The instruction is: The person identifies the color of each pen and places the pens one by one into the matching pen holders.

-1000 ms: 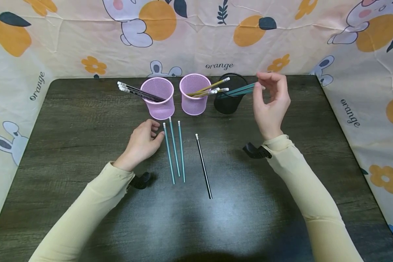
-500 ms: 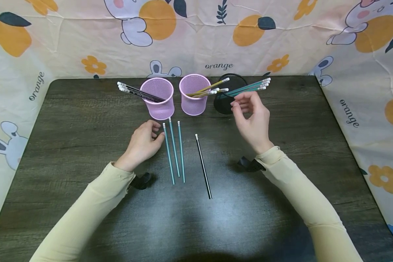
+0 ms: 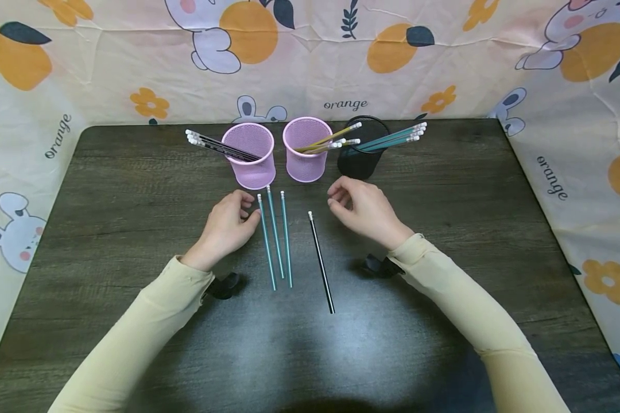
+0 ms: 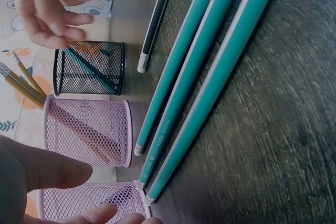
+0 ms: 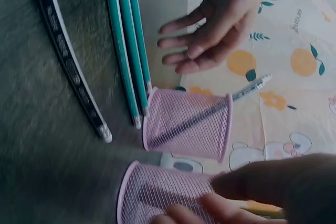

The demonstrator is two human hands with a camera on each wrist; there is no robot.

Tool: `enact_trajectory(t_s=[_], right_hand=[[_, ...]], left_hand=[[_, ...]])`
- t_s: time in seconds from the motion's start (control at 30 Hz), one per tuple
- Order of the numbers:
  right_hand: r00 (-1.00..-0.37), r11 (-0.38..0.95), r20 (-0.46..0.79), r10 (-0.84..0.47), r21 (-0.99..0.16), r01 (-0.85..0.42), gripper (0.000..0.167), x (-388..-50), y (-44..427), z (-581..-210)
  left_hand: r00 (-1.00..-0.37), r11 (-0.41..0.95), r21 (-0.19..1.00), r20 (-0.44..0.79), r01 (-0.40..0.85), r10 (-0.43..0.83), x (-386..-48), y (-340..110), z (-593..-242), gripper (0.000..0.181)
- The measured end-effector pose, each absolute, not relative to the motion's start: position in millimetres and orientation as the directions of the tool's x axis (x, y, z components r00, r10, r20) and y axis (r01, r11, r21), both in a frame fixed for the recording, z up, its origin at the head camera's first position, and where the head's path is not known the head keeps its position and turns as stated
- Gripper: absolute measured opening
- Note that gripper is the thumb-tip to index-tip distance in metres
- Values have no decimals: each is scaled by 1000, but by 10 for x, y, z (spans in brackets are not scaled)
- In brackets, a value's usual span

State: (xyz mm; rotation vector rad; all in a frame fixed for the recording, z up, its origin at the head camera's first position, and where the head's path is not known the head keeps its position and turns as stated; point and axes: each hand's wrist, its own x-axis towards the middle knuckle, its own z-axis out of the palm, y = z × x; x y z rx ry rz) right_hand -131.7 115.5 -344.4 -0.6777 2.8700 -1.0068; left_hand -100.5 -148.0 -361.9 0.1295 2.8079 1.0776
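Three teal pencils (image 3: 275,232) with white eraser ends lie side by side on the dark wooden table. My left hand (image 3: 226,226) rests just left of them, fingers loosely bent, thumb tip at the leftmost pencil; whether it touches cannot be told. To the right lies a single black pencil (image 3: 321,261) with a pale stripe. Beyond its eraser end hovers my right hand (image 3: 364,209), fingers relaxed and holding nothing. The left wrist view shows a gap between thumb and fingers of the left hand (image 4: 52,169), with nothing in it.
Along the back stand a pink mesh cup (image 3: 253,172) with black pencils, another pink mesh cup (image 3: 306,167) with yellow pencils, and a black mesh cup (image 3: 359,165) with teal pencils. A printed cloth (image 3: 299,80) hangs behind the table and down both sides.
My right hand has moved from the teal pencils' ends at the black cup, down and left to near the black pencil. My left hand and the pencils on the table stay put.
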Motion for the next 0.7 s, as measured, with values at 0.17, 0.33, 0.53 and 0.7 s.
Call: enact_trajectory(t_s=[0.17,0.33,0.53,0.7], right_hand=[[-873,742,-12,-488,-532,-408,15,-1305,1043,-3465],[-848,755,-67,-526,-496,-429,17,-1293,954,-3474],[-796,785,-197,-573,-412,-464,24,-1281,837,-3439],[-765,794,-265,-587,-371,-481,29,-1296,708,-3422]], left_hand=[[-988,741,670,-89,32,123,-1003,-1477,-3627,34],[-989,740,672,-88,31,122,-1004,-1477,-3635,34],[-989,742,670,-89,29,119,-1011,-1478,-3646,34],[-988,741,670,-92,29,122,-1011,-1474,-3647,35]])
